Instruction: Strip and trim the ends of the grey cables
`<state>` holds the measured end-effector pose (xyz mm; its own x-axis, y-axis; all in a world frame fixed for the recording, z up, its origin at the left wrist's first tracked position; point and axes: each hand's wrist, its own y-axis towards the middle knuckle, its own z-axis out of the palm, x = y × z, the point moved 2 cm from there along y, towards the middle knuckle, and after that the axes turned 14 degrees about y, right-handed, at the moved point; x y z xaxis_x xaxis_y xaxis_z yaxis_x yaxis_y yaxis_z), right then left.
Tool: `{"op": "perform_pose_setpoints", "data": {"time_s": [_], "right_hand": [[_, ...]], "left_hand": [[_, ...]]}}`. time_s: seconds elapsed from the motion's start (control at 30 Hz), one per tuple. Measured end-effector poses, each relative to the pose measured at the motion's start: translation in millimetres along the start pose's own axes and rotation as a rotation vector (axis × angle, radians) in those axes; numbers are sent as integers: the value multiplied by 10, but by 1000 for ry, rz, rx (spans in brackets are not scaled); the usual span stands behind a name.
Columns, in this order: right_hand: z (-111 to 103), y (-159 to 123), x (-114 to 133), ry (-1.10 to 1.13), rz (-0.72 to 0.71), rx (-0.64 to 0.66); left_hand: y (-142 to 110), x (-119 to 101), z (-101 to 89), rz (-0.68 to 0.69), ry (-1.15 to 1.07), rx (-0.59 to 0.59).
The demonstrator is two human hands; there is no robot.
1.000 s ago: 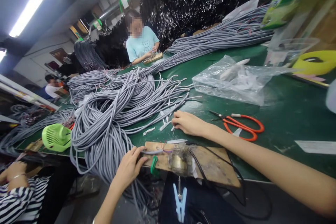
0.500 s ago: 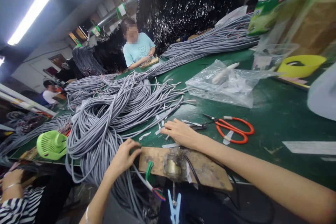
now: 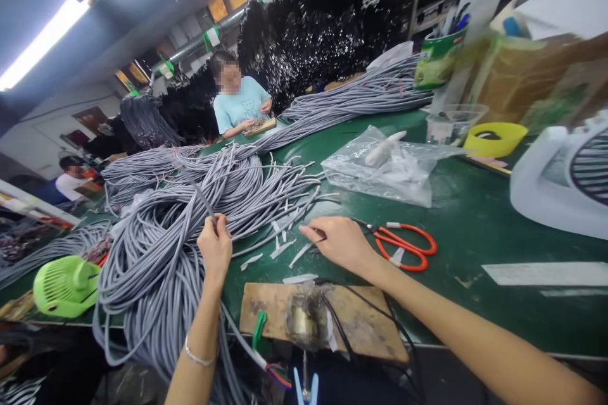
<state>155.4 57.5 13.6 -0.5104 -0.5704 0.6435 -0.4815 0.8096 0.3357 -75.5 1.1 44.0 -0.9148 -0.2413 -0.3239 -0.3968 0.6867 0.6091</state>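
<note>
My left hand point(image 3: 215, 243) is closed on a grey cable point(image 3: 203, 195), a blurred length of which sticks up and left from the fist. It is raised at the right side of a big heap of grey cables point(image 3: 161, 221). On the green tabletop, my right hand point(image 3: 339, 242) has its fingers curled in a pinch beside white paper-like strips point(image 3: 281, 249); what lies between them is hidden. Scissors with red-orange handles point(image 3: 403, 243) rest just right of that hand. Nearer me, a wooden board point(image 3: 266, 300) carries a small metal device point(image 3: 304, 321) wrapped in clear film.
A green fan point(image 3: 65, 286) stands left, a white fan point(image 3: 546, 183) right. Beyond the scissors lies a clear plastic bag point(image 3: 380, 168). A cable with coloured wires point(image 3: 278, 374) hangs near a blue clip point(image 3: 306, 387). Across the table sits a co-worker point(image 3: 240, 104).
My left hand has moved up from the board's left end and closed on a grey cable. My right hand has gone from fingers stretched over the strips to a pinch. The view has shifted.
</note>
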Motion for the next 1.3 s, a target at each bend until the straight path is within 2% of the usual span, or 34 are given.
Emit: {"op": "perform_pose_setpoints", "data": {"time_s": [0.03, 0.1, 0.17, 0.23, 0.33, 0.43, 0.5, 0.57, 0.67, 0.83, 1.0, 1.17, 1.3], "right_hand": [[-12, 9, -1, 128, -7, -32], [-42, 21, -6, 420, -25, -85], [-93, 24, -16, 664, -33, -129], [-169, 17, -29, 839, -30, -202], [-254, 1, -29, 942, -26, -204], [-246, -10, -26, 896, 16, -104], [-219, -11, -42, 838, 53, -122], [-194, -5, -67, 823, 98, -188], [-156, 11, -87, 942, 183, -267], [-40, 13, -27, 1203, 314, -235], [71, -11, 51, 1262, 333, -196], [10, 18, 11, 1175, 284, -300], [-108, 4, -88, 897, 233, -468]], "left_hand": [[29, -115, -31, 27, -37, 12], [30, -418, -32, 214, -187, 121], [-49, -735, 22, 467, -314, 262], [-160, -947, 106, 582, -383, 344], [-297, -1025, 241, 547, -447, 369], [-378, -947, 340, 450, -473, 403], [-405, -902, 370, 401, -473, 435], [-418, -886, 373, 378, -467, 455], [-435, -890, 338, 385, -457, 433], [-507, -892, 272, 424, -431, 356], [-545, -896, 277, 391, -441, 370], [-534, -902, 270, 340, -490, 425], [-515, -873, 271, 260, -519, 413]]}}
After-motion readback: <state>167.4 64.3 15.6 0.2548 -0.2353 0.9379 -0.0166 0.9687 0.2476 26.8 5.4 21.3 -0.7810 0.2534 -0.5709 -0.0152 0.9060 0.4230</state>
